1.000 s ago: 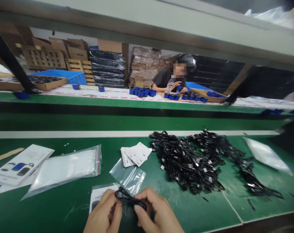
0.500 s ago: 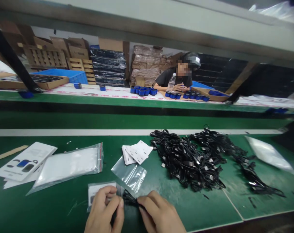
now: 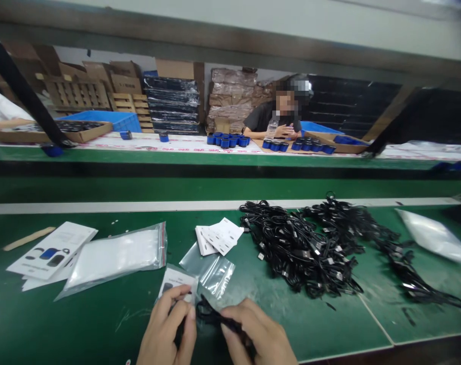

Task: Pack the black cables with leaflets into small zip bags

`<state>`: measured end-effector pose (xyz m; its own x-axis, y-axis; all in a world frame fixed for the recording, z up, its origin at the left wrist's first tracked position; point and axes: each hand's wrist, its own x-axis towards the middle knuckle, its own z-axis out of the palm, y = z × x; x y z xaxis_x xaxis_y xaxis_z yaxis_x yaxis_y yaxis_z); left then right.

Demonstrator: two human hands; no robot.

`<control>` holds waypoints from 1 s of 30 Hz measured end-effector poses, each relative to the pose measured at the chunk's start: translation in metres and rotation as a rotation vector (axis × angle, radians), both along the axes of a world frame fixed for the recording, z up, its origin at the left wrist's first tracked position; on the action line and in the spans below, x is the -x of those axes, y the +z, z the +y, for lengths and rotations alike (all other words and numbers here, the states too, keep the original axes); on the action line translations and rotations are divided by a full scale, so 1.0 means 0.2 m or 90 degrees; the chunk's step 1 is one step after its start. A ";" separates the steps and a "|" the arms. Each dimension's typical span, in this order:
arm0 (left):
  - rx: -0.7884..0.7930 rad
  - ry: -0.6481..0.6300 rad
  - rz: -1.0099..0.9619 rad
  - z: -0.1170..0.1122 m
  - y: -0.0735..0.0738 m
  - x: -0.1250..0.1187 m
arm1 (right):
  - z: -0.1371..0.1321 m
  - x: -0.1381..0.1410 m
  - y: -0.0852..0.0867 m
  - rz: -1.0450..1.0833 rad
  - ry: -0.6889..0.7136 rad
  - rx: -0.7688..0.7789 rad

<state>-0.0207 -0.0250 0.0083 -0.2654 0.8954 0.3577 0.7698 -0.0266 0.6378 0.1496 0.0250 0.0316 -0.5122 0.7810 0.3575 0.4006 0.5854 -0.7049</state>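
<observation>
My left hand (image 3: 167, 329) pinches the mouth of a small clear bag with a printed card inside (image 3: 176, 281) at the near edge of the green bench. My right hand (image 3: 259, 337) grips a coiled black cable (image 3: 211, 315) whose end lies at the bag's opening, between my two hands. Just beyond them lies an empty small clear bag (image 3: 209, 266) and a fan of white cards (image 3: 220, 236). A large heap of coiled black cables (image 3: 310, 243) spreads to the right.
Left on the bench lie a big zip bag of white sheets (image 3: 116, 256), printed leaflets (image 3: 51, 251) and a wooden stick (image 3: 29, 238). A clear bag (image 3: 435, 235) lies far right. Across the conveyor a seated person (image 3: 276, 119) sits behind blue round items (image 3: 228, 141) and cardboard trays (image 3: 78, 131).
The carded bag has come up and to the right between my fingers, and the cable's end has moved to its mouth. The view has shifted slightly right and down.
</observation>
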 end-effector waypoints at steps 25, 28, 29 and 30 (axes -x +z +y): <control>-0.005 0.010 0.073 -0.01 0.01 -0.01 | -0.03 0.12 -0.10 0.147 -0.105 0.023; -0.002 0.017 0.072 -0.02 0.01 -0.01 | -0.04 0.16 -0.13 0.141 -0.087 0.026; 0.000 0.019 0.074 -0.03 0.01 -0.01 | -0.04 0.17 -0.13 0.128 -0.081 -0.001; 0.001 0.021 0.078 -0.03 0.01 -0.01 | -0.05 0.18 -0.14 0.110 -0.075 -0.035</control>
